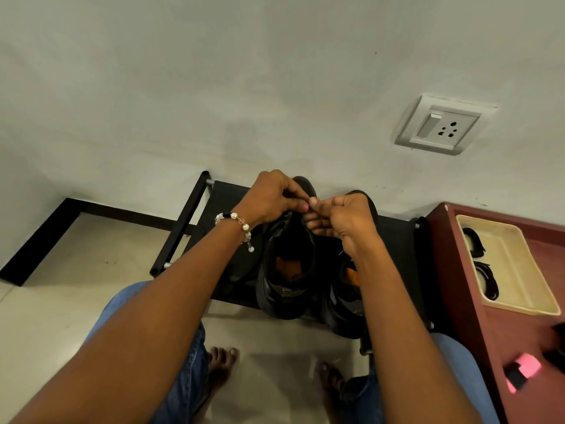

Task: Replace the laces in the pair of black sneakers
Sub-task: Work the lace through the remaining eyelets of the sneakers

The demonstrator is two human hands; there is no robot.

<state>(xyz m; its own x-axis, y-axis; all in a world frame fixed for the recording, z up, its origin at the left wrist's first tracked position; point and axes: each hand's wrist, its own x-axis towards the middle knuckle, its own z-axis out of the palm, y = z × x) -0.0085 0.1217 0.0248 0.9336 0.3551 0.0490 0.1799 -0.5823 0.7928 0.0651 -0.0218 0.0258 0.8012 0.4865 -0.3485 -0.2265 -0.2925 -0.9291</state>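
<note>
Head view: both hands (308, 206) pinch together over matte black sneakers (287, 264)

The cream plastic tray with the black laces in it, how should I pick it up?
Grip the cream plastic tray by its raised rim, one hand on each long side, coming from above. It lies flat on the maroon cabinet, and holding both sides should keep the coiled black laces inside.

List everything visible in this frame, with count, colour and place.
sneakers: 2, black, side by side on the rack
rack: 1, black, against the wall
tray: 1, cream, on the cabinet, right
laces: coils, black, in the tray
cabinet: 1, maroon, right
socket plate: 1, white, on the wall
bracelet: 1, white beads, left wrist
left hand: pinching above the left sneaker
right hand: pinching beside it
</note>
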